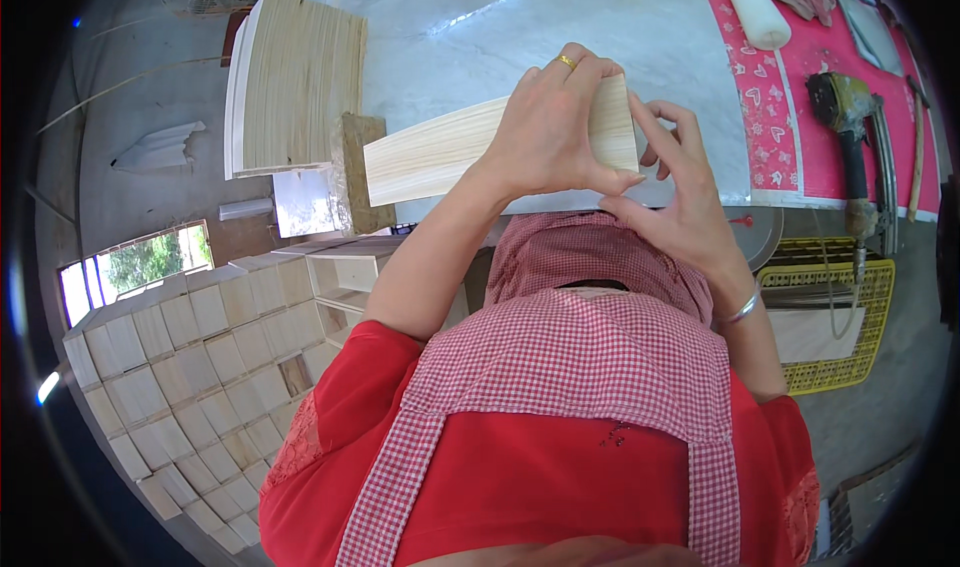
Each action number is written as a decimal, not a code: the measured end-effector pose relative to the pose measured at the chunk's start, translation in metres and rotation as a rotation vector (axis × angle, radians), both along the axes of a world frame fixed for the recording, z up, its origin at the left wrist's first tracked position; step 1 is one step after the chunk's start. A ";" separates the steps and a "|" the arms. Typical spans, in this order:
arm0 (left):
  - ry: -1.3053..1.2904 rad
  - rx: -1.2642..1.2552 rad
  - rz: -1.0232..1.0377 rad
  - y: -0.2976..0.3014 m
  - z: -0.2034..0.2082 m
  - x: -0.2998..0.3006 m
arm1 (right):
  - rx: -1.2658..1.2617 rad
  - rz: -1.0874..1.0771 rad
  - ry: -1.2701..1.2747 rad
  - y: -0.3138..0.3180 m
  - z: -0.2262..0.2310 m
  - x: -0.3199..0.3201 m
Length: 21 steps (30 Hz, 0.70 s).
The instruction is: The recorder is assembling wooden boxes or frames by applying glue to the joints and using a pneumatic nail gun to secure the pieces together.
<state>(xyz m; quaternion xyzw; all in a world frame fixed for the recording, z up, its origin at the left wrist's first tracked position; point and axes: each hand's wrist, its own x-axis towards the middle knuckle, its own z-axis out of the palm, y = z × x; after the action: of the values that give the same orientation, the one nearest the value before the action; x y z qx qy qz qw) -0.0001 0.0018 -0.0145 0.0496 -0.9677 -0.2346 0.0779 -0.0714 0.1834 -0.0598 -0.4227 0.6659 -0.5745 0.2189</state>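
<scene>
A pale wooden board (pixel 435 152) with straight grain lies lengthwise at the near edge of the worktable. My left hand (pixel 550 127) reaches across its right part, fingers over the far edge and thumb at the near edge, gripping it. Just off the board's right end is my right hand (pixel 680 182), its fingers bent and apart, its thumb near the near corner. Nothing shows in the right hand; whether its fingertips touch the board's end I cannot tell. The board's underside is hidden.
A tall stack of thin boards (pixel 300 87) stands at the left, beside a rough wooden block (pixel 358 172). On the right, a nail gun (pixel 850 132) and white bottle (pixel 757 12) lie on pink cloth. Below are a yellow crate (pixel 878 317) and many stacked wooden boxes (pixel 200 367).
</scene>
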 end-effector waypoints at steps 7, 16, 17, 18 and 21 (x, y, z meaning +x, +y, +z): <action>-0.011 -0.018 0.006 -0.001 0.001 0.000 | -0.078 -0.061 -0.046 0.017 -0.008 0.017; -0.054 0.029 0.017 0.000 0.003 0.000 | -0.002 -0.036 -0.105 -0.004 0.005 0.002; -0.054 0.028 0.021 0.000 0.004 0.000 | -0.004 -0.031 -0.104 -0.004 0.003 0.001; -0.052 0.031 0.019 0.000 0.004 -0.001 | -0.006 -0.025 -0.104 -0.004 0.001 0.000; -0.051 0.040 0.018 0.001 0.003 -0.002 | -0.031 -0.036 -0.113 -0.006 -0.001 0.002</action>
<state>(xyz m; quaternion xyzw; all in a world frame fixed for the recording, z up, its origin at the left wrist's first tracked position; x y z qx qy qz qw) -0.0022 0.0027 -0.0111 0.0656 -0.9640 -0.2517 0.0545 -0.0694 0.1774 -0.0611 -0.3809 0.6510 -0.6116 0.2391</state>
